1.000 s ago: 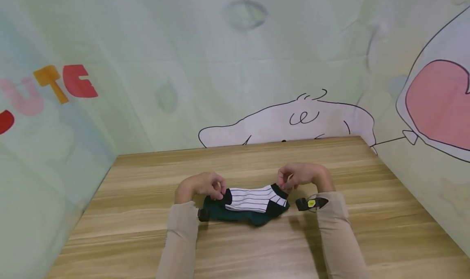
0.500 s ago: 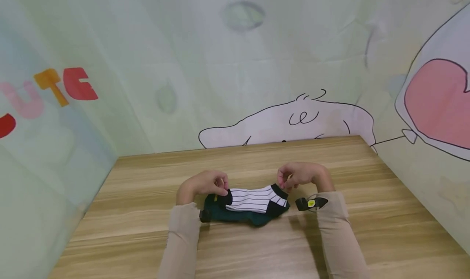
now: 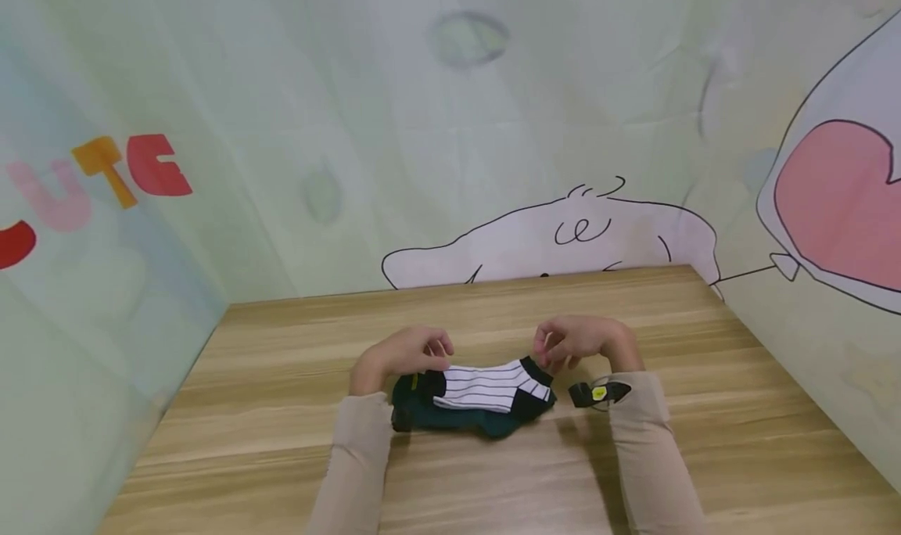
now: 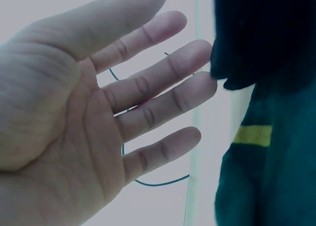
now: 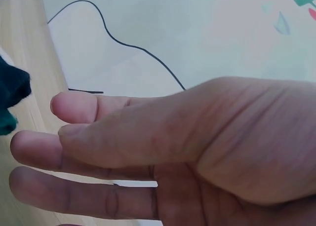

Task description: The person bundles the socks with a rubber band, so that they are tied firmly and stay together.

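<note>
A white ankle sock (image 3: 479, 386) with thin dark stripes, black toe, heel and cuff lies flat on a dark green sock (image 3: 457, 419). My left hand (image 3: 407, 351) is over the toe end, its fingers loosely extended. In the left wrist view those fingers hold nothing; the black toe (image 4: 261, 33) is right by their tips, and whether they touch is unclear. Below it the green sock (image 4: 291, 152) shows a yellow mark. By the cuff is my right hand (image 3: 583, 338); the right wrist view shows its fingers relaxed, apart from the dark cuff (image 5: 12, 88).
The socks lie on a wood-grain table (image 3: 493, 488). Behind it hangs a pale printed backdrop (image 3: 366, 167) with a cartoon outline, with more printed cloth at both sides. A black strap device (image 3: 598, 394) is on the right wrist.
My left hand has come away from the black toe and shifted right and slightly up, its fingers loosening. The right hand and both socks stay almost where they were.
</note>
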Motion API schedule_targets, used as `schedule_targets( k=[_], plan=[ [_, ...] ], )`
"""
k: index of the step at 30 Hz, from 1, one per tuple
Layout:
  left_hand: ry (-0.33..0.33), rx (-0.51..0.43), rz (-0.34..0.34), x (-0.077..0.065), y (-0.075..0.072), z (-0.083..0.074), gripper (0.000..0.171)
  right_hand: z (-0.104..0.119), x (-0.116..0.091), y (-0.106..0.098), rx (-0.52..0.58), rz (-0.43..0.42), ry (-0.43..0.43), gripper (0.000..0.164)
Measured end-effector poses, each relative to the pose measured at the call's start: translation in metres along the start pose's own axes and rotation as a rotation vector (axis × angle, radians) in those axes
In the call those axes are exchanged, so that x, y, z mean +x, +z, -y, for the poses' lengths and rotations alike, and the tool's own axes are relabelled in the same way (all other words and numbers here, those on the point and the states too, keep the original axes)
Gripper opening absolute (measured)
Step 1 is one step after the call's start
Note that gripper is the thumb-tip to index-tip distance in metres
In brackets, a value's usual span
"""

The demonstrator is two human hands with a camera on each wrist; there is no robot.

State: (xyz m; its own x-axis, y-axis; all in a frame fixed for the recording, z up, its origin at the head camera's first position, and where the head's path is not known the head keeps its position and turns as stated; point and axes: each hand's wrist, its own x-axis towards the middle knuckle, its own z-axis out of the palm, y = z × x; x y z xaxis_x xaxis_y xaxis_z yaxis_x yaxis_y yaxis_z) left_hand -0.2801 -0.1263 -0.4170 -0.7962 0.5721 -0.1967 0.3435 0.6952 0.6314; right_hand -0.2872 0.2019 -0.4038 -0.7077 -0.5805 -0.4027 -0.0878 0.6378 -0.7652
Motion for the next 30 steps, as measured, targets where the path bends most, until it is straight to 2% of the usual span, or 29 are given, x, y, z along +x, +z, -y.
schedule_targets(
  k=[4,12,23,30],
  plan=[
    [-0.005,0.022,-0.006,0.004,0.003,-0.004,0.02,-0.004,-0.004,-0.004,-0.011,-0.026,-0.014,0.009],
    [0.04,0.063,0.004,0.007,0.007,-0.01,0.024,-0.012,-0.008,-0.009,-0.025,-0.035,-0.031,0.007],
    [0.073,0.071,0.024,0.014,0.016,-0.02,0.027,-0.018,-0.019,-0.012,-0.006,-0.026,-0.001,0.01],
    [0.077,0.075,0.04,0.017,0.022,-0.023,0.028,-0.023,-0.025,-0.015,-0.019,-0.051,0.055,0.018]
  ],
)
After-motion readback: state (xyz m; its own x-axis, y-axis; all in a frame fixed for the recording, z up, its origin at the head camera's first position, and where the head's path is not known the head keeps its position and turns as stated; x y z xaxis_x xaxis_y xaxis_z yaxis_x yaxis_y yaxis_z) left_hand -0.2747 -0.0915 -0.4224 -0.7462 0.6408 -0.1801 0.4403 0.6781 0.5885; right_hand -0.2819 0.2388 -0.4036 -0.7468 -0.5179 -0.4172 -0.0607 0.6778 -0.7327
